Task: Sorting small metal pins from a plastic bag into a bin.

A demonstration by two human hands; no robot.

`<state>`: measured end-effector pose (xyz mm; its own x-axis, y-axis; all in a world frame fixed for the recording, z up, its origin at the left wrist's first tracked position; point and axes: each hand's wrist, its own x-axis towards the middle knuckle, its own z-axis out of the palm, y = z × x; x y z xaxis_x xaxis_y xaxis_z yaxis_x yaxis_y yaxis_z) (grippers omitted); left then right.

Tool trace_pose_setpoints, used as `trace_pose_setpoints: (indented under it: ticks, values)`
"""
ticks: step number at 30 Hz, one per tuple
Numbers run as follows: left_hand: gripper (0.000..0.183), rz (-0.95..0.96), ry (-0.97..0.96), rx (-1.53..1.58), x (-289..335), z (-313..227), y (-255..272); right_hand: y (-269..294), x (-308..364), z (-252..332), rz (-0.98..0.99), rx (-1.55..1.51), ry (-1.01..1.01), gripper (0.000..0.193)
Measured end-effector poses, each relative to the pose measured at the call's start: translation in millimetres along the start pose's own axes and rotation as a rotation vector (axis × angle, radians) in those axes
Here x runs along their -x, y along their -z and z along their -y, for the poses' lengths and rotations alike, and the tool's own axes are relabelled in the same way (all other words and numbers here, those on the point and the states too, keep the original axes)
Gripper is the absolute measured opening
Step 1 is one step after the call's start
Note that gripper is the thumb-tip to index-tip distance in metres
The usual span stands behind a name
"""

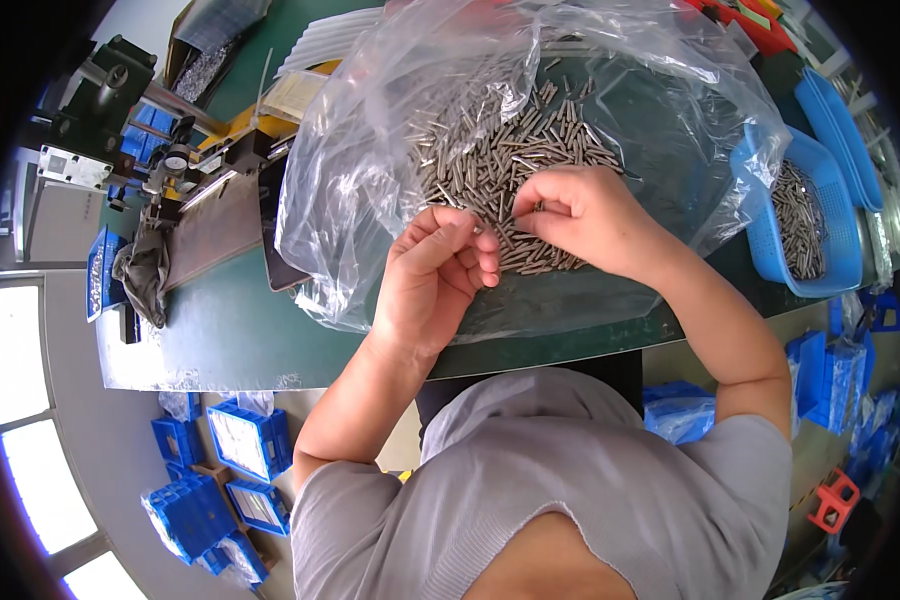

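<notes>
Flat green worktop (230,345): edge (220,384) at six o'clock. Left hand (435,265): pinching silvery metal piece (478,229). Right hand (590,215): fingertips together.

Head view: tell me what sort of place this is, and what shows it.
Probably a factory or workshop: there is a heap of metal pins on a green bench, a machine at the left, and blue crates on the floor.
</notes>
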<state>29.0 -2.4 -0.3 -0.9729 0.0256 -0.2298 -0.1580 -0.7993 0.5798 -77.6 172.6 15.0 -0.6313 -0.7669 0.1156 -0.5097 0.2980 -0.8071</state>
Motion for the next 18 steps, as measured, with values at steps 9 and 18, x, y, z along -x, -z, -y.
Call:
trace_pose_setpoints:
  ticks: [9,18]
  values:
    - [0.01,-0.013,0.017,-0.02,1.0,0.3,-0.7,-2.3,7.4,3.4,0.067,0.448,0.144,0.012]
    - [0.009,0.011,0.108,-0.117,3.2,2.0,-5.3,10.9,6.8,16.4,0.068,-0.158,-0.044,0.007]
